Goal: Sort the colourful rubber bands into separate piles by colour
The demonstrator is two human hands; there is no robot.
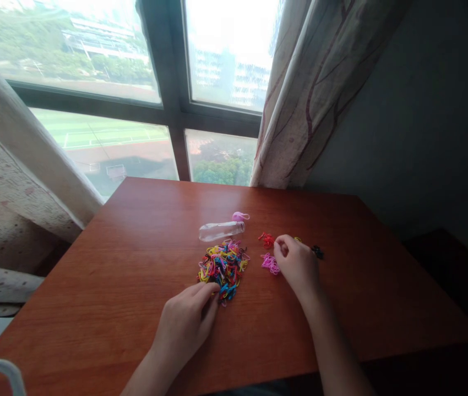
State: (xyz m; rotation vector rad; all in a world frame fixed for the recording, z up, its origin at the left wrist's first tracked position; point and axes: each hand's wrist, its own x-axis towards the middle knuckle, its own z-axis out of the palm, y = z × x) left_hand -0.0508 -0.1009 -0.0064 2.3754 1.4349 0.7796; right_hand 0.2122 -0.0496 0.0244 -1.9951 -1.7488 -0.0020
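A mixed pile of small coloured rubber bands (222, 264) lies on the wooden table. My left hand (188, 313) rests at the pile's near edge, thumb and finger pinched together; what is between them, if anything, is hidden. To the right, my right hand (298, 264) is also pinched, its fingertips at a small heap of red rubber bands (266, 240). Any band in its grip is too small to make out. A heap of pink rubber bands (270, 264) sits just left of that hand. Black rubber bands (317, 252) lie beyond its right side, and yellow bands (297, 239) show partly behind it.
Behind the mixed pile, a clear plastic bottle (221, 231) lies on its side. A pink cap with a loop (239, 216) is by its mouth. The table (135, 247) reaches to a window, with curtains (292, 110) on both sides. A pale curved rail (0, 366) shows at lower left.
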